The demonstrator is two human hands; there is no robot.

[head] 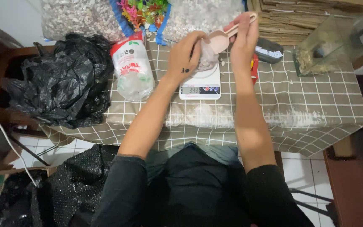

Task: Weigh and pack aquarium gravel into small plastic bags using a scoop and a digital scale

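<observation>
While the left hand [185, 56] pinches the mouth of a small clear plastic bag [208, 56] standing on the white digital scale [201, 82], the right hand [243, 35] clasps the handle of a pale pink plastic scoop [221, 40]. Its long axis slants from above the scale's far right down-left, bowl just over the bag. Left of the scale lies a glossy red-and-white pouch [132, 67] on the checked tabletop [316, 101].

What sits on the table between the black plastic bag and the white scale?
In the head view, a clear plastic bag with a red-and-white label lies between the black plastic bag and the white scale.
</observation>
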